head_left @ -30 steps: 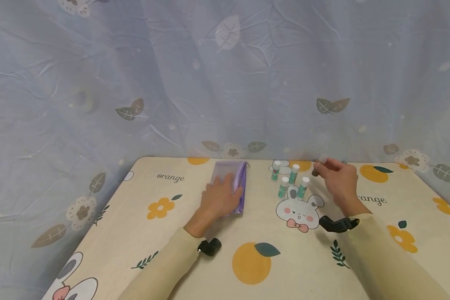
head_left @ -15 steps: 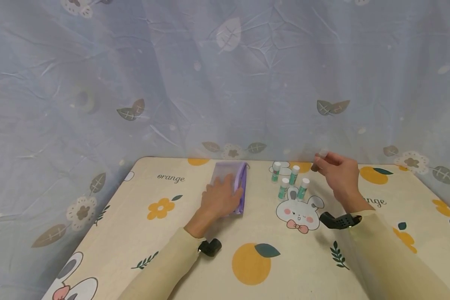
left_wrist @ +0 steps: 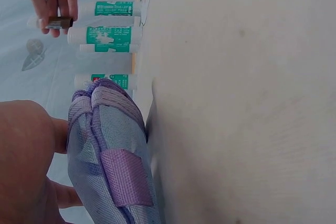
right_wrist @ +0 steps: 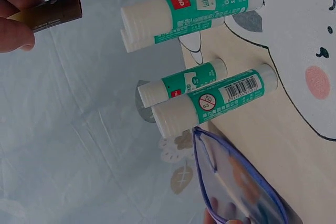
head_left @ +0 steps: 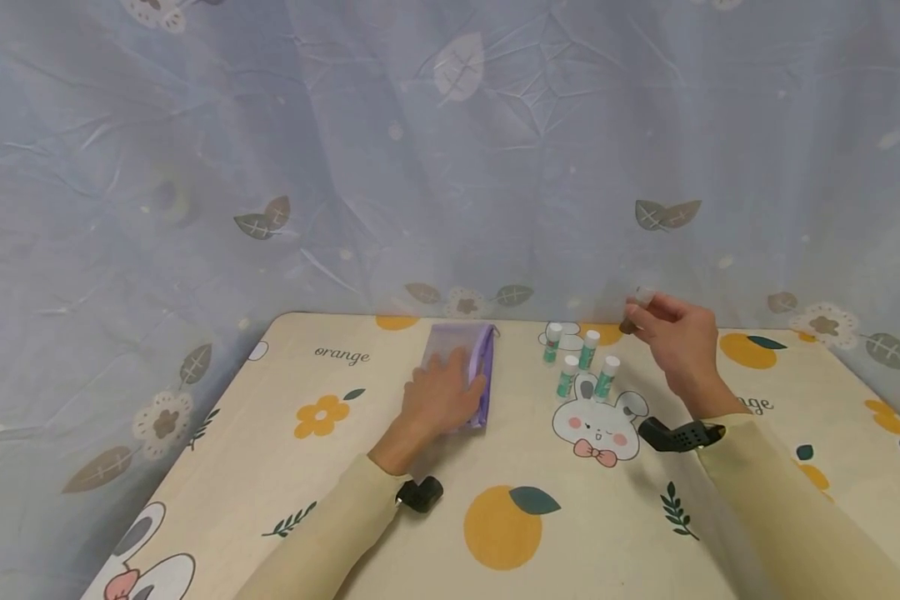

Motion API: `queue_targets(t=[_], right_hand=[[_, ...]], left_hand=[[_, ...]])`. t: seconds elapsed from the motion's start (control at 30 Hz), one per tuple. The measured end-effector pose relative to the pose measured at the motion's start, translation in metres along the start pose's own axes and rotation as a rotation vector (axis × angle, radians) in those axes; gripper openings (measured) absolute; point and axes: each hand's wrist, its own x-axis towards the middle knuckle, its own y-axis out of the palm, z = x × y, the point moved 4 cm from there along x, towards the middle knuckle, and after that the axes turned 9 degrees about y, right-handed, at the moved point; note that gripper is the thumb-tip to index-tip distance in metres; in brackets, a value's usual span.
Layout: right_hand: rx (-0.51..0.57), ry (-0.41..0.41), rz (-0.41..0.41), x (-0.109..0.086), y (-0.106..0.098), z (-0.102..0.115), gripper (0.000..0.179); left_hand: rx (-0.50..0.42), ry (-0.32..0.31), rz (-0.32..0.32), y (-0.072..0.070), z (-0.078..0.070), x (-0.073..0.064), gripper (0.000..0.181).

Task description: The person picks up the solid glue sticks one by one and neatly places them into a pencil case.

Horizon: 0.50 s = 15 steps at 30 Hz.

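My left hand (head_left: 438, 396) rests with spread fingers on a purple mesh zip pouch (head_left: 483, 367), which lies on the table. In the left wrist view the pouch's end with its purple tab (left_wrist: 126, 177) faces the camera. My right hand (head_left: 678, 342) pinches a small dark brown tube (right_wrist: 58, 13) with a pale end between thumb and fingers, held up near the table's far edge. Between the hands stand several green-and-white glue sticks (right_wrist: 215, 3), upright in a loose cluster.
A cream tablecloth (head_left: 390, 542) printed with oranges, flowers and rabbits covers the table. Behind its far edge hangs a blue-grey curtain (head_left: 450, 167) with leaf patterns. Each wrist wears a black camera strap, one of them by the right cuff (head_left: 678, 435).
My right hand has risen a little with the brown tube, which shows more of its pale end. The left hand, the pouch and the glue sticks have stayed put.
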Motion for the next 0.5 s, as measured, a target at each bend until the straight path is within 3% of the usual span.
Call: queue_targets(t=[0.5], right_hand=[[0.015, -0.004, 0.006, -0.0039, 0.0079, 0.0111, 0.051]], left_hand=[[-0.010, -0.008, 0.000, 0.0001, 0.0005, 0.0001, 0.062]])
